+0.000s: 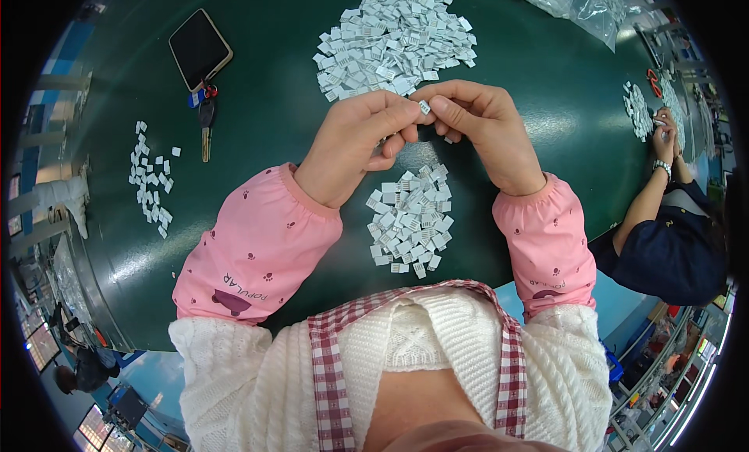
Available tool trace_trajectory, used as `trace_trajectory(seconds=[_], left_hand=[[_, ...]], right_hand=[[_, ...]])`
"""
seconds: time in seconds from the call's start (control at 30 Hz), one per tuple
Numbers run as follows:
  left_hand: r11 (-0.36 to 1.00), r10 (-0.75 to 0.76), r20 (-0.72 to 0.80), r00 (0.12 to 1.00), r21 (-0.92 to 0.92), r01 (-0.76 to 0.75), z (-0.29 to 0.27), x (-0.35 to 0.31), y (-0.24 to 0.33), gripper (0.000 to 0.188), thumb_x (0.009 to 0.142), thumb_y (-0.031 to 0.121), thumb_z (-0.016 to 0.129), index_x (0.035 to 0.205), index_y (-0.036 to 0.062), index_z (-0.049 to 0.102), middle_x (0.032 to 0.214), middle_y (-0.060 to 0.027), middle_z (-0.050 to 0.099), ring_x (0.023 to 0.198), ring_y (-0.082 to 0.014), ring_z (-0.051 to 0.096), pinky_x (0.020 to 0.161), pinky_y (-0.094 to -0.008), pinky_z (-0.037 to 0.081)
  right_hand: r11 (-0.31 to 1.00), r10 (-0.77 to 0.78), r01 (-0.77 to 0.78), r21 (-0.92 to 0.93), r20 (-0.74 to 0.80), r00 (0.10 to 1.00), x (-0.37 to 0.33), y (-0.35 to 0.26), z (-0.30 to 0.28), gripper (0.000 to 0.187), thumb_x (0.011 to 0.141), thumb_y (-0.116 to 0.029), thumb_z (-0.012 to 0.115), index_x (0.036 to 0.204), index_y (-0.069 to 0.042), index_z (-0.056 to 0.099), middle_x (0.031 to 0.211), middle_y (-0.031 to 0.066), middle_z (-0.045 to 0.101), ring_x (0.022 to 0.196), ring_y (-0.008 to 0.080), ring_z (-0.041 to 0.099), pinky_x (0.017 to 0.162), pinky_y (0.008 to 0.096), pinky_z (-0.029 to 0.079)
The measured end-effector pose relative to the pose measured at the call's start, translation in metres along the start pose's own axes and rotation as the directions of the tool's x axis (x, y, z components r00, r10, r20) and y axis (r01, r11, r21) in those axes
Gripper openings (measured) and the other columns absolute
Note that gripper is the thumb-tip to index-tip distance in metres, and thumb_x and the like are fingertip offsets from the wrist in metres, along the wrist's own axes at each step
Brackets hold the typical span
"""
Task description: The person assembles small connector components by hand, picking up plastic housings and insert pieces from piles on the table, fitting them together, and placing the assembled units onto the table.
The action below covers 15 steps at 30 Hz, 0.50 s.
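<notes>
Over the dark green table (273, 77), my left hand (360, 136) and my right hand (490, 132) meet fingertip to fingertip. Between their thumbs and forefingers is one small white square piece (425, 107) with dark marks on its face. Curled fingers of my left hand partly hide what may be more pieces. Another bit of white shows under my right fingers. Just beyond my hands lies a large heap of similar white pieces (398, 42). A smaller pile (411, 222), some pieces showing slotted faces, lies between my forearms.
To the left are a loose scatter of white pieces (148, 175), a phone (200, 50) and a key (206, 128). Clear plastic bags (573, 7) lie at the far right. A co-worker's hand (665, 132) is at another pile (637, 113), near red-handled scissors (654, 83).
</notes>
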State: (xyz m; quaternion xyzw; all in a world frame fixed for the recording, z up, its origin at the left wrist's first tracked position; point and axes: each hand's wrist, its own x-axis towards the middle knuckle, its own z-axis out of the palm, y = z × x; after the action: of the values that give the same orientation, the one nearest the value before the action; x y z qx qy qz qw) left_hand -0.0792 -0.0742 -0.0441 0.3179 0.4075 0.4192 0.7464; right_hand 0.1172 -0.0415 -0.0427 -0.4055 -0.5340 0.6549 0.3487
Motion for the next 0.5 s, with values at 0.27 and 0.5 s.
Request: trace_trajectory(seconds=[0.27, 0.5], left_hand=[[0.986, -0.006, -0.027, 1.000, -0.168, 0.002, 0.007, 0.000, 0.001, 0.019, 0.100, 0.017, 0.054, 0.104, -0.0012, 0.058, 0.089, -0.0102, 0.060, 0.066, -0.0080, 0.047, 0.049, -0.0161, 0.034], [0.980, -0.066, -0.013, 0.998, -0.189, 0.062, -0.003, 0.004, -0.001, 0.022, 0.100, 0.018, 0.053, 0.107, -0.0017, 0.058, 0.092, -0.0114, 0.060, 0.071, -0.0118, 0.051, 0.052, -0.0186, 0.037]], right_hand=[[0.994, -0.102, 0.103, -0.037, 0.025, 0.994, -0.005, -0.007, 0.007, 0.016, 0.094, -0.005, 0.063, 0.107, 0.001, 0.072, 0.083, 0.0037, 0.066, 0.074, 0.0071, 0.054, 0.065, 0.0188, 0.043], [0.846, -0.259, 0.202, -0.494, -0.049, 0.965, -0.003, -0.019, -0.024, 0.016, 0.087, 0.001, 0.066, 0.102, -0.002, 0.072, 0.081, 0.0010, 0.064, 0.069, 0.0093, 0.053, 0.065, 0.0230, 0.043]])
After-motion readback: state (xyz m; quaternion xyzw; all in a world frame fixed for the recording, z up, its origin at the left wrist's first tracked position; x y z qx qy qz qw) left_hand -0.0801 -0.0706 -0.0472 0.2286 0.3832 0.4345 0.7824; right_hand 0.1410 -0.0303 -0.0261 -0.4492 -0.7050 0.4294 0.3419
